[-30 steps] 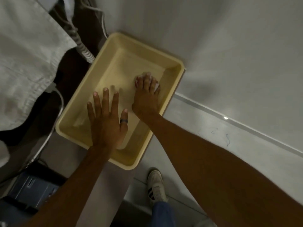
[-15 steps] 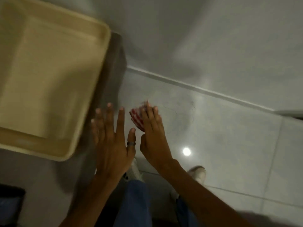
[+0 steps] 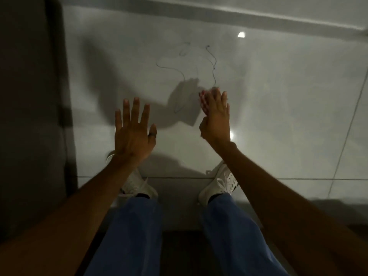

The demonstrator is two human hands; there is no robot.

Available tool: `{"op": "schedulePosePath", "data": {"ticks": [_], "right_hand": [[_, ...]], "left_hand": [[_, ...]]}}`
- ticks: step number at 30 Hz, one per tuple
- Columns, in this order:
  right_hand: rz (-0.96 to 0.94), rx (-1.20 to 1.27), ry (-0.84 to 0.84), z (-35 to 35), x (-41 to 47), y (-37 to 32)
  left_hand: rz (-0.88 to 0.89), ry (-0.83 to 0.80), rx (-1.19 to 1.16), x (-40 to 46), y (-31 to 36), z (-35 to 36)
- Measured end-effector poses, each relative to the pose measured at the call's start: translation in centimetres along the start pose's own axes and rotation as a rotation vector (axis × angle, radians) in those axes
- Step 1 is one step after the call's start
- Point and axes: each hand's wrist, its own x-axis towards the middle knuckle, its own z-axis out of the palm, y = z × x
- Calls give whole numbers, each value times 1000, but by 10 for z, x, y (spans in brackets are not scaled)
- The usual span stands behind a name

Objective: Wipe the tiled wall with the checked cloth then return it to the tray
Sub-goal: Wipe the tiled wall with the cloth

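Above a grey tiled floor (image 3: pixel 278 116), seen looking straight down, two bare arms reach forward. Her or his left hand (image 3: pixel 134 132) is spread flat with fingers apart, empty, a dark ring on the thumb. Right hand (image 3: pixel 216 118) is curled around a bunched red-and-white checked cloth (image 3: pixel 203 101) (only a small part shows past the fingers). Thin dark threads (image 3: pixel 214 64) lie on the floor just beyond it. White sneakers (image 3: pixel 221 186) and blue trousers (image 3: pixel 139 236) fill the bottom edge.
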Motion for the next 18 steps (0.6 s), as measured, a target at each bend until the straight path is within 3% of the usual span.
{"op": "schedulePosePath", "data": {"ticks": [6, 9, 14, 18], "right_hand": [[39, -125, 17, 46, 75, 56], [-41, -257, 149, 60, 112, 71], [-154, -366, 369, 51, 188, 59], [-229, -387, 381, 32, 230, 49]], "left_hand": [[-27, 72, -7, 85, -8, 64], [-43, 142, -26, 127, -10, 91], [-29, 455, 50, 149, -22, 139], [-12, 515, 44, 154, -26, 148]]}}
